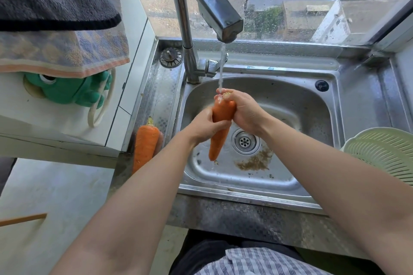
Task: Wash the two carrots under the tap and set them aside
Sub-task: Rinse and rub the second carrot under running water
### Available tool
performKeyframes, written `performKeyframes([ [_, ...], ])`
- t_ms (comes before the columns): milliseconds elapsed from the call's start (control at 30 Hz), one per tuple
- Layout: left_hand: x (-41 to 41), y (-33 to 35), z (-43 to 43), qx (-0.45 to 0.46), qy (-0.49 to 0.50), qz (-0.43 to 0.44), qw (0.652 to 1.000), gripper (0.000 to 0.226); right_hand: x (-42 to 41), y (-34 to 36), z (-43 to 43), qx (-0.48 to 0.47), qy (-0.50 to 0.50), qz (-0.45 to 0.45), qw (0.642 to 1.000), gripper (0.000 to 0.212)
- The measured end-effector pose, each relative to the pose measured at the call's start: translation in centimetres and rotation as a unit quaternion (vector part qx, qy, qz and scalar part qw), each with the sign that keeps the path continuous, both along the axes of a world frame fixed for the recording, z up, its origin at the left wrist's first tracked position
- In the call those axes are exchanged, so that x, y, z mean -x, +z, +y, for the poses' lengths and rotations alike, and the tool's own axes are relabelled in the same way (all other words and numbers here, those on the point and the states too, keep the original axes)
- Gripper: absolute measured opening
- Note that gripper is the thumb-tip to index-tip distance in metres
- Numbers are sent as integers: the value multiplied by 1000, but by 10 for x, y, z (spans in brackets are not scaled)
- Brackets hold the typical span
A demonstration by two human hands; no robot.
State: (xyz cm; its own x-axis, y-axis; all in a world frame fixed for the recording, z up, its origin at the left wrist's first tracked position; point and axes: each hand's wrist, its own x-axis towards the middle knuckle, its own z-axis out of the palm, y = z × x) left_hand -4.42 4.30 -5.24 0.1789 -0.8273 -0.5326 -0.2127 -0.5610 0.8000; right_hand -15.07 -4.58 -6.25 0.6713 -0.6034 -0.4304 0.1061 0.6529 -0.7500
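You are rinsing a long orange carrot (220, 134) under the running chrome tap (214, 9), holding it tip-down over the stainless steel sink (301, 105). Your left hand (205, 126) is gripping the carrot round its middle while your right hand (244, 111) is clasping the thick top end, where the thin stream of water (221, 67) is landing. Water is dripping off the point near the round drain strainer (245, 141), beside a patch of brown grit (254, 161) on the basin floor. The second fat orange carrot (144, 147) is lying on the patterned steel bench (161, 87) just left of the basin, its stub pointing towards the window, with a darker root half hidden beside it; whether it is washed cannot be told. A pale green plastic colander (384, 152) is sitting at the sink's right edge, a likely resting place. By this reckoning the job is sitting at halfway at best: one carrot is mid-wash, and neither is lying in the colander.
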Motion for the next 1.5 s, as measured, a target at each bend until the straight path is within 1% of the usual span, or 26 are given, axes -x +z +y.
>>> performKeyframes([
  [67,1,-3,0,13,12,-27,999,45,-2,-1,2,64,5,48,997,14],
  [167,2,-4,-1,20,43,-21,999,54,-11,4,4,87,-14,74,993,7],
  [267,0,-4,0,26,56,-17,998,55,-11,6,0,65,6,52,997,15],
  [367,-3,-6,1,24,54,-55,997,52,-5,4,1,29,25,26,999,25],
  [400,-2,-7,0,25,57,-67,996,51,-5,4,2,34,15,30,999,27],
  [467,2,-9,-2,28,70,-77,994,51,-10,6,3,80,-10,67,995,25],
  [567,6,-11,-2,34,90,-65,993,53,-19,6,5,136,-49,128,981,16],
  [667,7,-8,-2,35,84,-21,996,61,-21,1,5,150,-70,146,975,6],
  [700,7,-6,-1,33,68,-10,997,61,-18,1,5,146,-75,146,976,6],
  [733,7,-4,0,29,49,-6,998,60,-16,0,4,133,-75,140,978,12],
  [833,6,-5,4,25,18,-16,999,51,-9,-1,0,44,-61,88,993,35],
  [867,7,-6,4,30,24,-20,999,48,-7,-1,0,15,-57,69,996,36],
  [900,7,-7,5,36,35,-31,998,46,-6,-3,2,3,-47,55,997,32],
  [967,6,-10,4,39,57,-61,996,46,-4,-5,8,37,-15,65,997,24],
  [1033,5,-12,3,34,61,-75,995,49,-3,-5,12,92,-1,100,991,24],
  [1167,7,-14,1,31,65,-78,994,60,-15,2,12,197,-34,181,963,16],
  [1200,9,-13,1,38,70,-77,994,61,-19,2,12,209,-48,195,957,13],
  [1267,12,-12,-1,51,89,-69,992,62,-24,3,10,199,-82,207,954,11],
  [1333,12,-10,-2,51,110,-62,991,62,-22,5,6,166,-61,178,968,8],
  [1433,5,-12,-1,45,92,-81,991,62,-11,7,6,95,22,80,992,18],
  [1500,3,-13,0,41,75,-87,992,62,-6,6,6,67,35,55,996,22],
])
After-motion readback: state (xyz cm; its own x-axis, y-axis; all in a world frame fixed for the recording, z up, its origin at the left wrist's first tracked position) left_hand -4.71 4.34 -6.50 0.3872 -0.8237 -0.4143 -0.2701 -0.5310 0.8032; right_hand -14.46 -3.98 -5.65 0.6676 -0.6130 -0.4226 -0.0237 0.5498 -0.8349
